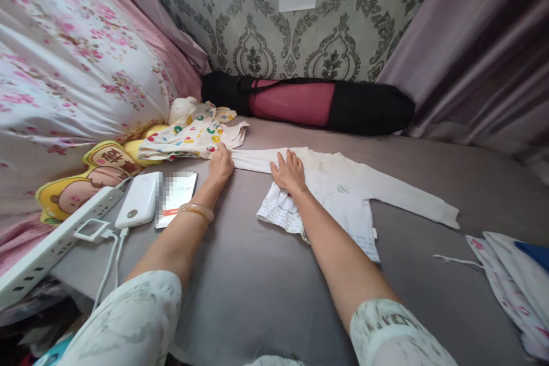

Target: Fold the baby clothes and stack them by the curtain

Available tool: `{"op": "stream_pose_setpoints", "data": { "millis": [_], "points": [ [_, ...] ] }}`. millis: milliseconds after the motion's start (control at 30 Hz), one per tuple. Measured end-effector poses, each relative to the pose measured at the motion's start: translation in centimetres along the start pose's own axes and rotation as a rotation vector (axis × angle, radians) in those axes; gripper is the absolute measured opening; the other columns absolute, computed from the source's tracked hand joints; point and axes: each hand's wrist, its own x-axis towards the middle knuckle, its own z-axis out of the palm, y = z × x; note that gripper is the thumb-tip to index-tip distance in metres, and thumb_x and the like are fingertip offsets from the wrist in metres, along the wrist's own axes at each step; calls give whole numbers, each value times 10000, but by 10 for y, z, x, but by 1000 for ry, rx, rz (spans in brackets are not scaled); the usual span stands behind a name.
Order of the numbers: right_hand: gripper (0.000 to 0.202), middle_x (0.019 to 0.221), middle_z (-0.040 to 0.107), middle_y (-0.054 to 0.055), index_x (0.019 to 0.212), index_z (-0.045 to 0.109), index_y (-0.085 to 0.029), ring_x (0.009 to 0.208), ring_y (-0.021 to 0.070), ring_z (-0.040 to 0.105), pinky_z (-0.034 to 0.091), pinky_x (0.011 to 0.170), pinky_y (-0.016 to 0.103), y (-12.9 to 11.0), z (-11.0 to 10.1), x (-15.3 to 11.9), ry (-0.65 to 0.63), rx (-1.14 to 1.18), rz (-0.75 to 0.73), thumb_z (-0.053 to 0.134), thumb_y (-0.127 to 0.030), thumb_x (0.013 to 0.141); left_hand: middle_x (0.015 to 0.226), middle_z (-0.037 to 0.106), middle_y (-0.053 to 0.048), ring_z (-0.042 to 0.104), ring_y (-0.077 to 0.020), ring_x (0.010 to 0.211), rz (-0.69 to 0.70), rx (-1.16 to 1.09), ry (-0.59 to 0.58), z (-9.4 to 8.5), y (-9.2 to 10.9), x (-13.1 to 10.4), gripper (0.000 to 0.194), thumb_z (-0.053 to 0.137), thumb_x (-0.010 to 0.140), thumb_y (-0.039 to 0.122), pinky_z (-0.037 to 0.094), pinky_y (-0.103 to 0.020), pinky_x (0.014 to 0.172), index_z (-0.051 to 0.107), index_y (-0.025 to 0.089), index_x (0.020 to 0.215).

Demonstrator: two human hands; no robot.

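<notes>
A small white long-sleeved shirt (330, 183) lies spread on the grey sheet, with a little green print on its chest. Its right-hand sleeve stretches out flat across the bed. My left hand (221, 163) is closed round the cuff end of the left-hand sleeve, which is drawn out straight. My right hand (289, 171) lies palm down near that sleeve's shoulder, its fingers a little spread. Beneath my right wrist, the lower left corner of the shirt is folded and shows printed lines. A patterned child's garment (193, 134) lies just beyond my left hand.
Left of my arm are a phone (176, 200), a white power bank (139, 200) and a power strip (55, 240) with cables. A yellow plush cushion (86, 183) sits behind them. A black and red long bag (295, 103) lies along the wall. Folded clothes (510, 286) are at right.
</notes>
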Motion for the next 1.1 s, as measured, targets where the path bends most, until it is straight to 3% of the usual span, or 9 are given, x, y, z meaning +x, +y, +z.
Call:
{"op": "stream_pose_setpoints", "data": {
  "millis": [333, 567, 700, 800, 933, 1033, 1100],
  "points": [
    [612, 1609, 193, 134, 1505, 348, -182, 1476, 278, 136, 87, 1163, 399, -1, 1, -2, 7, 17, 2, 268, -505, 992, 1131, 592, -260, 564, -363, 1122, -65, -44, 160, 5, 0, -4, 311, 403, 879, 182, 447, -479, 951, 516, 49, 1137],
    [719, 1626, 128, 102, 1551, 219, -162, 1493, 245, 65, 75, 1182, 413, 12, -21, 16, -203, 197, 24, 90, -574, 976, 1123, 597, -214, 553, -356, 1129, -94, -114, 149, 5, 0, -5, 327, 491, 854, 275, 448, -475, 963, 529, 91, 1121],
    [693, 1611, 174, 137, 1525, 261, -66, 1491, 244, 70, 6, 1187, 424, 34, -28, 24, -78, 33, 34, 143, -496, 994, 1115, 601, -194, 562, -333, 1108, -72, -86, 108, 5, -2, -4, 301, 472, 851, 252, 451, -453, 954, 540, 111, 1108],
    [701, 1605, 179, 157, 1519, 245, -15, 1484, 252, 104, 40, 1189, 408, 49, -22, 27, -72, -71, 51, 187, -479, 996, 1076, 612, -172, 570, -313, 1084, -76, -94, 98, 6, -4, -2, 274, 459, 856, 249, 453, -438, 947, 549, 133, 1087],
    [694, 1610, 165, 144, 1529, 222, -32, 1483, 249, 109, 60, 1190, 409, 57, -16, 31, -71, -67, 46, 183, -480, 1000, 1052, 615, -172, 571, -321, 1073, -94, -104, 102, 5, -4, -2, 259, 465, 844, 236, 458, -450, 939, 553, 138, 1066],
    [659, 1615, 158, 137, 1533, 230, -69, 1486, 243, 104, 73, 1189, 406, 57, -25, 29, -78, 29, 25, 191, -461, 1005, 1047, 608, -176, 556, -331, 1097, -107, -122, 127, 5, -3, -3, 240, 477, 841, 237, 449, -460, 952, 557, 137, 1044],
    [610, 1609, 191, 133, 1523, 271, -94, 1480, 239, 132, 100, 1184, 403, 59, -35, 18, -14, 99, -19, 234, -413, 1004, 1058, 598, -184, 540, -331, 1122, -104, -125, 142, 4, -3, -4, 241, 481, 853, 252, 434, -455, 976, 559, 124, 1042]
  ]
}}
